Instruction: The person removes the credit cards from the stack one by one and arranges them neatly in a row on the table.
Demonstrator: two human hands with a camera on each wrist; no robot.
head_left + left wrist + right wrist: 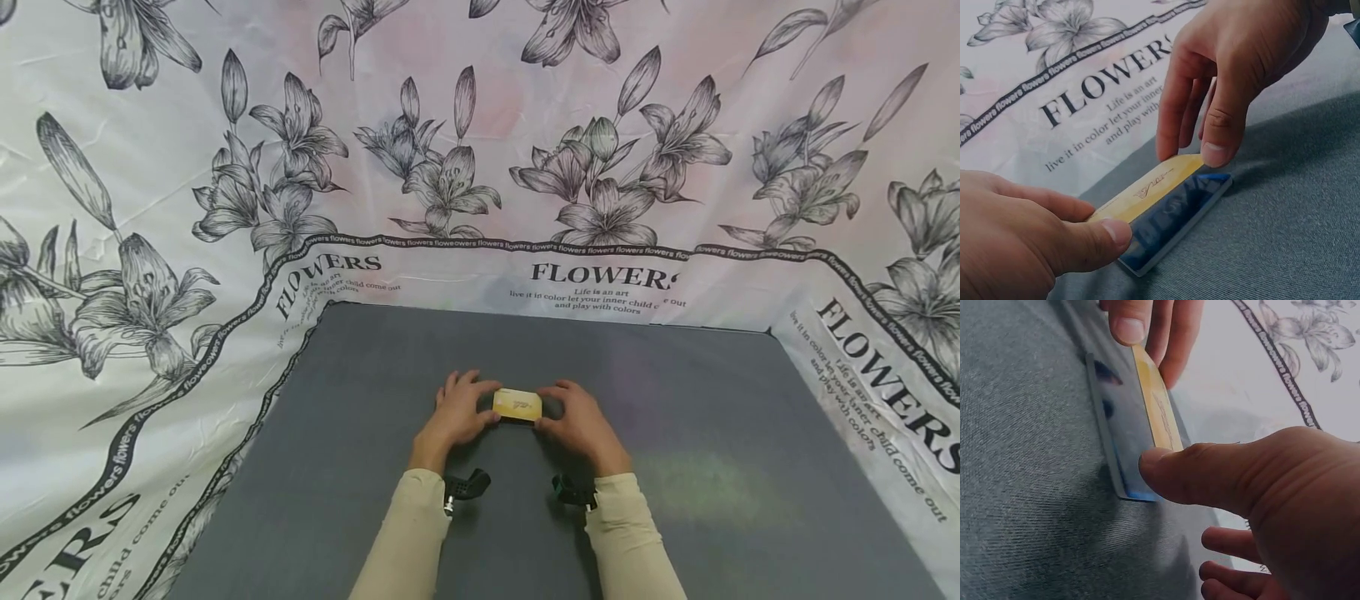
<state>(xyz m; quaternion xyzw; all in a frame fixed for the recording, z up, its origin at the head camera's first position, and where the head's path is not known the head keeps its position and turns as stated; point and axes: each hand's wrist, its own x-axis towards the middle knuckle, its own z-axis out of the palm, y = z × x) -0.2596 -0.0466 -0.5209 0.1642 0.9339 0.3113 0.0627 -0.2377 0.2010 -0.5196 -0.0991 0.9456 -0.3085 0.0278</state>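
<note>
Between the two hands is a thin yellow card (517, 405) with small printing on it. My left hand (453, 410) pinches one short end between thumb and forefinger. At the opposite end, my right hand (585, 423) pinches the card the same way. Just under the card, a glossy dark blue flat piece (1175, 219) with a pale edge lies on the table; the left wrist view shows the card covering part of it. In the right wrist view the blue surface looks shiny, with reflections on it. What exactly the blue piece is, I cannot tell.
A dark grey cloth-covered table (375, 358) spreads around the hands. White sheeting (465, 283) printed with lilies and the word FLOWERS rises along its back and both sides. Black wrist devices (468, 485) sit under both forearms, close above the table.
</note>
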